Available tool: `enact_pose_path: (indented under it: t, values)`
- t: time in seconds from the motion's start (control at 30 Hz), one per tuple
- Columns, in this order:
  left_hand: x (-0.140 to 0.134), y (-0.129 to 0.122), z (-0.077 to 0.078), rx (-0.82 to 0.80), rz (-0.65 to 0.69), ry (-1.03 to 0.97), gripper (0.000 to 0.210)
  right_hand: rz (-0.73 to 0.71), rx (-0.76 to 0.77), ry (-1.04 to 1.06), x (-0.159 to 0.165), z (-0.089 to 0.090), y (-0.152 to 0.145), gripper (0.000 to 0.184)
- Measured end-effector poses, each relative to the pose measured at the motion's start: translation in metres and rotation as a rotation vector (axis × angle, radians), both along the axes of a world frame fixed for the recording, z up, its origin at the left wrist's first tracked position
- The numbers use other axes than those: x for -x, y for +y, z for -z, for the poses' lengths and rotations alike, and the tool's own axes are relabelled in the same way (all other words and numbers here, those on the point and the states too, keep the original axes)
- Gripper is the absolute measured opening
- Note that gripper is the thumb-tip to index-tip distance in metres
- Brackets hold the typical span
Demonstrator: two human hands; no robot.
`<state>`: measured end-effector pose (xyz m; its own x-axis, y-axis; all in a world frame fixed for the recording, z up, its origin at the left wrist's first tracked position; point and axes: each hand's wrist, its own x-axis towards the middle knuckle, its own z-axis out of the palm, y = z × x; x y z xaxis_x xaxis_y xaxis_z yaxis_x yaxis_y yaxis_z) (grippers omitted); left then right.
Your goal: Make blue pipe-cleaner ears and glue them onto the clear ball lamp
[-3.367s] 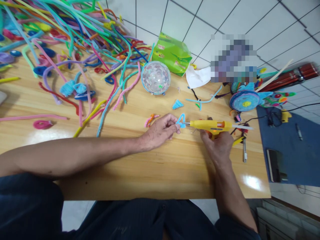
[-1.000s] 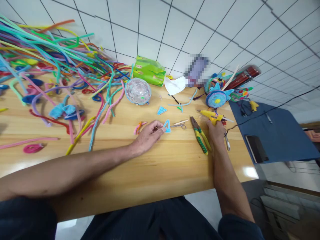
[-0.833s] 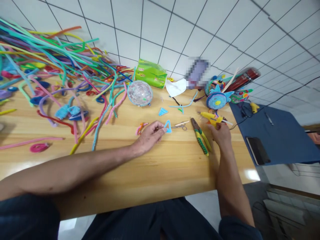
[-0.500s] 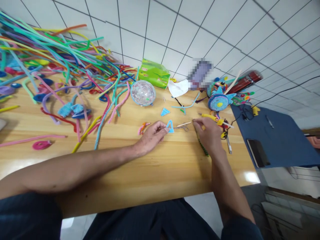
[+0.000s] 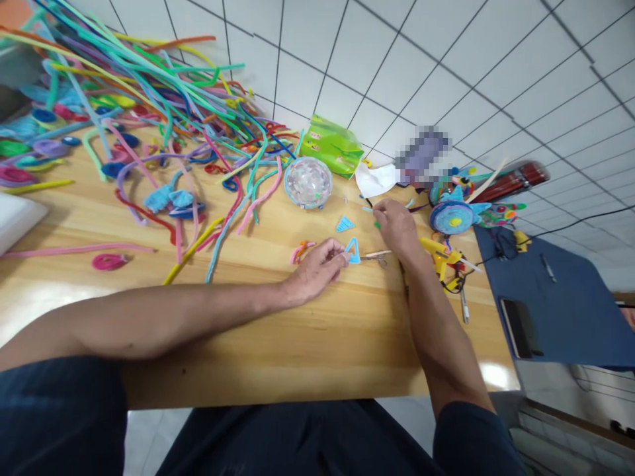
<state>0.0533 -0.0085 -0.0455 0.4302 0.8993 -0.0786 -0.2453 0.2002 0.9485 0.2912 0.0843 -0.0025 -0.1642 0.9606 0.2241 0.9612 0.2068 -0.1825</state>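
My left hand (image 5: 320,270) rests on the wooden table (image 5: 278,350), thumb and finger pinching a small open triangle of blue pipe cleaner (image 5: 353,251). Just behind it lies a filled, striped blue triangle (image 5: 345,224). My right hand (image 5: 399,228) is bent down over a light blue pipe cleaner (image 5: 367,209); its fingers are together, and whether they grip it is hidden. Scissors (image 5: 381,260) and a pale stick (image 5: 378,253) lie between the hands. Beside my left fingers sits an orange and pink pipe-cleaner piece (image 5: 301,252).
A tangled heap of coloured pipe cleaners (image 5: 169,86) covers the left. Toward the wall stand a clear round container (image 5: 308,182) and a green packet (image 5: 332,147). At right are a yellow glue gun (image 5: 439,254), a blue pipe-cleaner figure (image 5: 452,217) and a dark red flask (image 5: 516,182).
My right hand has moved away from me and slightly left, from near the stick to the light blue pipe cleaner. My left hand keeps the triangle. The view has shifted left.
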Motion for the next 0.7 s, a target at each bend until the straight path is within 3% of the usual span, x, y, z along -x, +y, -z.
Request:
enact_pose_path:
  t: [0.1, 0.23, 0.33, 0.53, 0.7]
  values:
    - [0.001, -0.001, -0.001, 0.0, -0.016, 0.026, 0.021, -0.109, -0.116, 0.186, 0.01, -0.026, -0.036, 0.017]
    - [0.002, -0.001, -0.003, -0.013, -0.05, 0.073, 0.017, -0.287, -0.174, 0.207, 0.025, -0.046, -0.085, 0.016]
    - [0.002, 0.0, -0.003, -0.007, -0.058, 0.098, 0.016, -0.375, -0.158, 0.172, 0.034, -0.044, -0.103, 0.008]
    - [0.002, 0.0, -0.003, 0.015, -0.06, 0.101, 0.011, -0.303, -0.245, 0.074, 0.045, -0.024, -0.107, 0.01]
    - [0.003, 0.0, -0.008, 0.014, -0.05, 0.086, 0.01, -0.305, -0.28, 0.022, 0.048, -0.019, -0.106, 0.012]
